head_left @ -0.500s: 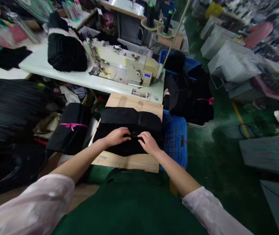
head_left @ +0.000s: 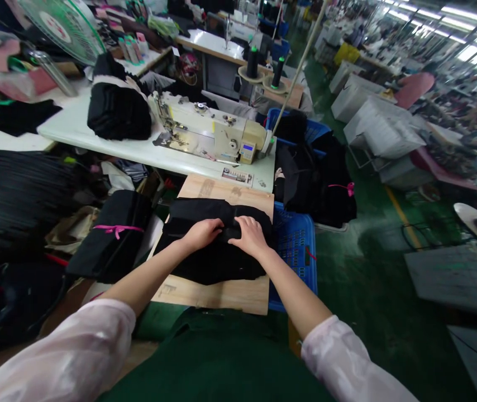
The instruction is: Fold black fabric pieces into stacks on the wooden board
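A bundle of folded black cloth (head_left: 213, 265) lies on a pale wooden board (head_left: 234, 298) in front of me. My left hand (head_left: 205, 233) is closed at the middle of the bundle, its fingers curled into the cloth. Close beside it, my right hand (head_left: 250, 235) grips a dark fold, thumb on the near side and fingers on the far side. A narrow gap parts the two hands. The fingertips are partly lost against the black fabric, so whether they hold a separate strip cannot be told.
Beyond the board stands a sewing machine (head_left: 222, 134) on a white table (head_left: 129, 153), with stacked black pieces (head_left: 117, 109) at its left. A tied black bundle (head_left: 110, 245) lies left of the board. Blue basket (head_left: 303, 262) and more black cloth (head_left: 305, 173) are at the right.
My hands have shifted slightly away from me across the cloth. The right hand now spans the fold more widely between thumb and fingers. The camera view has tilted up a little.
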{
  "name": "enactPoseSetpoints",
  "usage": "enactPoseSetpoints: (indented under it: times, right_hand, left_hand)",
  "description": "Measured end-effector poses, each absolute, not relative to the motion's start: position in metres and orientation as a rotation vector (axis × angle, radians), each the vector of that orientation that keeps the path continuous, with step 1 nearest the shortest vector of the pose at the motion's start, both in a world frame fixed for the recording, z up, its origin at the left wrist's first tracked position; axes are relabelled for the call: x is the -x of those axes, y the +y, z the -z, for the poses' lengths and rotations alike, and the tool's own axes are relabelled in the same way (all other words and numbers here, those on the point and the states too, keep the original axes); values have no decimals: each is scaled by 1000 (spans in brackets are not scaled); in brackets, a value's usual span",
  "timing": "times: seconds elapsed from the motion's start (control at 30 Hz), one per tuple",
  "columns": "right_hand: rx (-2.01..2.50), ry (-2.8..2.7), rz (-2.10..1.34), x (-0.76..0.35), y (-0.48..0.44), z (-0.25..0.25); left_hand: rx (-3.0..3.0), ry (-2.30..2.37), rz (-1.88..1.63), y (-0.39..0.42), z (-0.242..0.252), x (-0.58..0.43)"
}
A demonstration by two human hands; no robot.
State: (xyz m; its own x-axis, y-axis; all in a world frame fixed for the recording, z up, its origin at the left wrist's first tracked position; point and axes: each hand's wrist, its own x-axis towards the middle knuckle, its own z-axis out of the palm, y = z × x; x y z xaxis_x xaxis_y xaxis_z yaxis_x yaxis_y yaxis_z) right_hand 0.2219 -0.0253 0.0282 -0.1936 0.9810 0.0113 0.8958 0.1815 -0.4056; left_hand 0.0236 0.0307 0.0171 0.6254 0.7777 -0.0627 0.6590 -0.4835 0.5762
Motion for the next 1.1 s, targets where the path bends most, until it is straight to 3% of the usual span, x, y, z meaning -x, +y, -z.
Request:
enactPoseSetpoints:
  times: [0.33,0.53,0.9,1.1]
  right_hand:
    - [1895,-2505,-874,-204,14,-12]
    - [1669,-2315,-1100,-212,16,-18]
    - [1245,-2148,-1144,-252,105,-152]
    - [1371,-2275,-760,-270,185,-187]
  left_hand:
    - [-2455,1157,-645,-32,-4,-18]
    - [-2430,1099,-533,-68,19,-12]
    - [-2081,1391,-269,-33,24,-19]
    - [-2022,1335,-366,-33,28,-15]
